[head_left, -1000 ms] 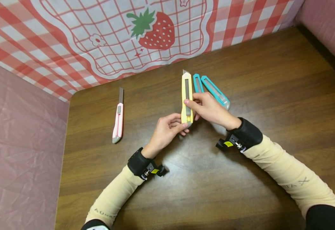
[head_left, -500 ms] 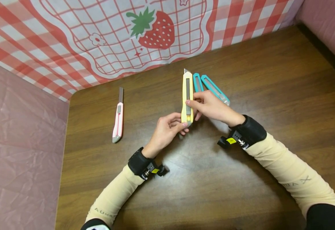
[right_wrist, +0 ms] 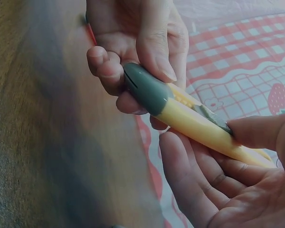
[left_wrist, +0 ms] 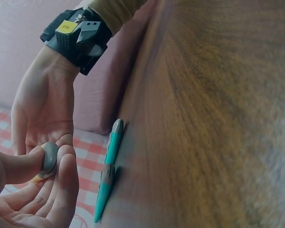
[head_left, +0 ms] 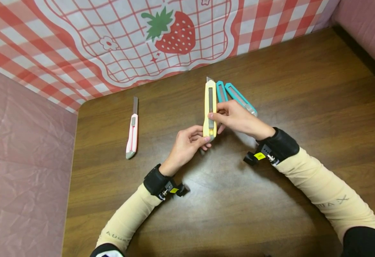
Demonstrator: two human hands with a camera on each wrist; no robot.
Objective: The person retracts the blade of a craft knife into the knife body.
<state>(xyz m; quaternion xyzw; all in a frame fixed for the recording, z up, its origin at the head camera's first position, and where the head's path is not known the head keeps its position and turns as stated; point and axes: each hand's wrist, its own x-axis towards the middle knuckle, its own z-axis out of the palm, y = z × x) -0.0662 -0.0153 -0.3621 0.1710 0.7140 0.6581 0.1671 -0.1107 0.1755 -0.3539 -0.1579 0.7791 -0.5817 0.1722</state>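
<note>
Between both hands a yellow box cutter (head_left: 206, 103) is held up over the table, its short blade tip pointing away. My left hand (head_left: 185, 146) pinches its grey end cap (right_wrist: 147, 90) between thumb and fingers. My right hand (head_left: 235, 117) grips the body from the right side, the thumb on the grey slider (right_wrist: 211, 118). Just beyond the right hand lie two teal box cutters, the nearer one (head_left: 221, 92) partly hidden by that hand and the other (head_left: 239, 97) slanting beside it. A pink box cutter (head_left: 132, 137) with its blade extended lies left of the hands.
The brown wooden table (head_left: 226, 200) runs up to a red-and-white checked cloth (head_left: 264, 25) with a strawberry print at the back. Pink fabric (head_left: 26, 160) hangs along the left side, and more stands at the far right.
Over the last second my right wrist has shifted slightly right and up while still gripping the yellow box cutter. The left hand and the cutters on the table stay put.
</note>
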